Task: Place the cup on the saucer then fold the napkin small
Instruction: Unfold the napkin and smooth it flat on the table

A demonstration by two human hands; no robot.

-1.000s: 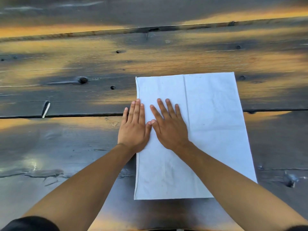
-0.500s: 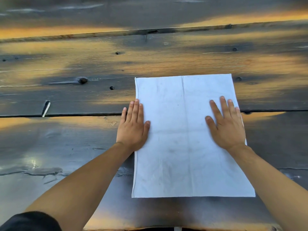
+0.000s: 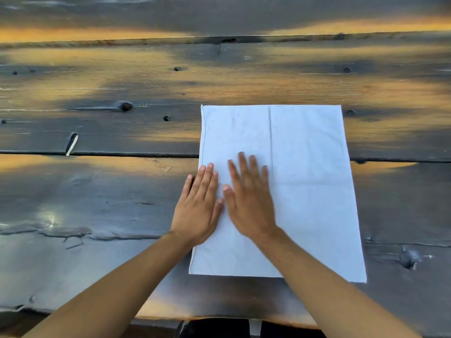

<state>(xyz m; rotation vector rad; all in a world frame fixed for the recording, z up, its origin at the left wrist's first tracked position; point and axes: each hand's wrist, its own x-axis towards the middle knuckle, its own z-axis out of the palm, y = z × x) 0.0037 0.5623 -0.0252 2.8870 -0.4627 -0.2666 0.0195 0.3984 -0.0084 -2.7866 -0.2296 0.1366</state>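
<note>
The white rectangular cloth napkin (image 3: pixel 292 191) lies flat on the dark weathered wooden plank table (image 3: pixel 97 191), a little to the 3 o'clock side of the view's middle, its long sides running from 12 to 6 o'clock. A straight crease runs down it from the far edge, roughly halfway across, and a doubled hem shows along its 9 o'clock edge; my judgement is that it is already folded at least once and is being pressed flat so the layers stay aligned for the next fold.

The left hand (image 3: pixel 199 206) rests palm down with fingers straight and together, straddling the napkin's 9 o'clock edge: its thumb side is on the cloth, its outer side on bare wood. It grasps nothing; it seems to pin that edge so the cloth cannot slide.

The right hand (image 3: pixel 249 198) lies just at 3 o'clock of the left, thumbs almost touching, also flat and spread, gripping nothing. It is blurred, which suggests a smoothing sweep across the fabric.

No cup or saucer is in view, so whether that first step is finished cannot be told. At 9 o'clock of the napkin a small pale sliver (image 3: pixel 72 143) stands in the seam between planks, well apart from the cloth.
</note>
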